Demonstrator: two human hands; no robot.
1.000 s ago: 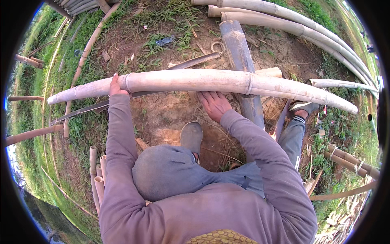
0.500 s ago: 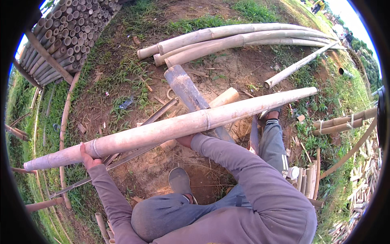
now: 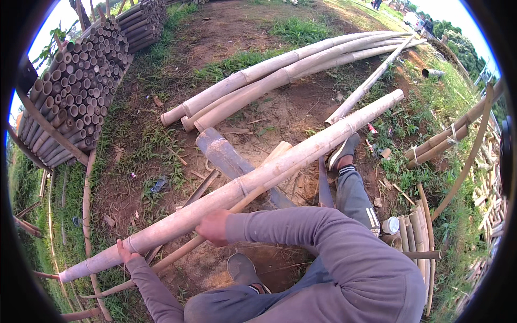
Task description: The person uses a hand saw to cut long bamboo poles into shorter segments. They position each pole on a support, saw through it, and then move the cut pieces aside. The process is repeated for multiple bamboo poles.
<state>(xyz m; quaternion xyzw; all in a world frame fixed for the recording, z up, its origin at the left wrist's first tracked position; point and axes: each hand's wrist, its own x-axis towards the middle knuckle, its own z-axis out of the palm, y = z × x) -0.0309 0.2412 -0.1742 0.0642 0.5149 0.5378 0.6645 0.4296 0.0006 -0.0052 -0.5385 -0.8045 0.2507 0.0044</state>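
Clearly, we see the thick bamboo pole [image 3: 280, 164] lying aslant before the person, with its long axis going from near left to far right. Its narrower end points to near left, and the other end points to far right, beside the person's shoe [image 3: 344, 151]. The left hand [image 3: 126, 253] holds this pole close to its near left end, with the fingers partly hidden below. The right hand [image 3: 214, 227] is curled closely around a slender stick [image 3: 177, 253], which runs almost along the pole on its near side; we cannot tell if this hand also touches the pole.

Under the pole, a dark log [image 3: 222, 153] crosses it. Around, we see brown earth [image 3: 301, 110] with wood scraps and patches of grass [image 3: 299, 29]. At far left there is a stack of bamboo [image 3: 75, 91]; beyond the log, several long poles [image 3: 234, 103] lie together, also pointing to far right.
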